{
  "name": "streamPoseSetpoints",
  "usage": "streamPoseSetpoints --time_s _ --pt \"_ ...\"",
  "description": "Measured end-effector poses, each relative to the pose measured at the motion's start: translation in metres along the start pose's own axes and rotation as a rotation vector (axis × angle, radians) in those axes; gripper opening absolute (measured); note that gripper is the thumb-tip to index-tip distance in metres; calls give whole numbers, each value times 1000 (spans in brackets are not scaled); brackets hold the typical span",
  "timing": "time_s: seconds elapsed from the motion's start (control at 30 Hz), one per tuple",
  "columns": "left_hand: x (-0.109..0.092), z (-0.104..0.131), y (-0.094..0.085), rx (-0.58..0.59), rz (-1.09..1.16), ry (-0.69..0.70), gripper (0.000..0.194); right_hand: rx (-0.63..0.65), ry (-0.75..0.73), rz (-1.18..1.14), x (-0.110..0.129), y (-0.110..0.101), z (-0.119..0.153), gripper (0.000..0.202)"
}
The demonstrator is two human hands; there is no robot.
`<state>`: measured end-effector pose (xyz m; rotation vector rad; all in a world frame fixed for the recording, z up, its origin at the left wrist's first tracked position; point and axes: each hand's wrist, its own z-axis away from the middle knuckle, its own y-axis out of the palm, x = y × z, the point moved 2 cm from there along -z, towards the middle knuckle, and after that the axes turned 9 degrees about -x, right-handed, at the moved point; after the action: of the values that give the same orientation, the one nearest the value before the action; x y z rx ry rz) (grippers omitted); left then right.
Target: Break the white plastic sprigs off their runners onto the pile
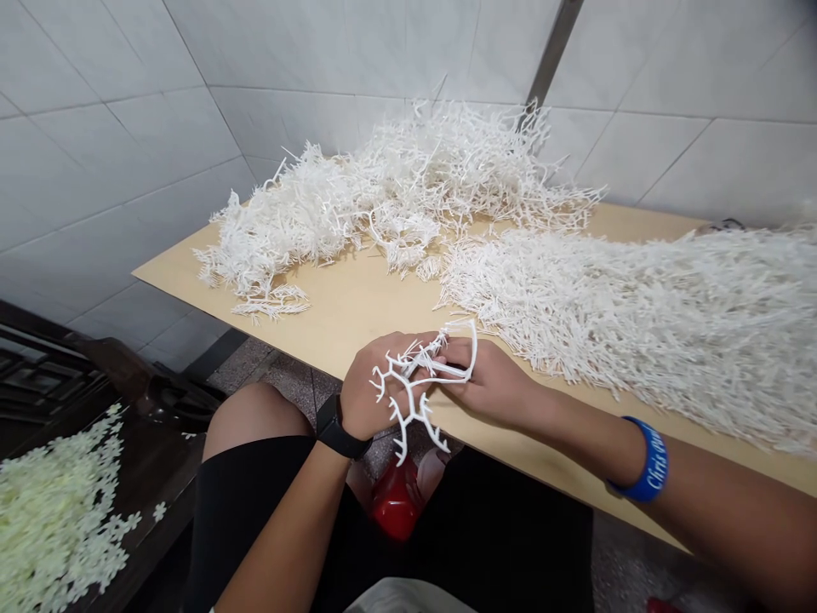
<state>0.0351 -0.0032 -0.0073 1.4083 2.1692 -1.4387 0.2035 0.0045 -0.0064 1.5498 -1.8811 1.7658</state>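
Just over the table's front edge, my left hand point(370, 387) and my right hand point(494, 383) meet around a white branched plastic piece point(412, 393). Its forked twigs hang down over the left hand, and a bent loop of the same white plastic rises by the right fingers. Both hands are closed on it; some fingertips are hidden behind the strands. Beyond them lies a tangled heap of similar white branched pieces point(408, 183). To the right spreads a denser pile of thin white sprigs point(638, 315).
The tan tabletop point(345, 298) stands against a tiled wall point(357, 51), with a metal strip point(552, 51) running up it. At lower left, pale yellow-green plastic blossoms point(57, 511) are piled on a dark wooden surface. A red object point(397, 502) shows between my knees.
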Motion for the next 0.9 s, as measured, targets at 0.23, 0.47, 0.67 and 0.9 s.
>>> streamPoseSetpoints --time_s 0.23,0.47,0.67,0.9 --pt "-1 -1 -1 -12 -3 14 33 6 2 -3 -1 0 0 22" --pt "-2 -3 -1 13 -8 20 31 -7 10 1 0 -1 -1 27" --pt "2 -1 3 9 -15 38 36 -13 -18 -5 -1 0 0 22" --pt "3 0 3 12 0 23 37 -31 -25 5 -1 0 0 22"
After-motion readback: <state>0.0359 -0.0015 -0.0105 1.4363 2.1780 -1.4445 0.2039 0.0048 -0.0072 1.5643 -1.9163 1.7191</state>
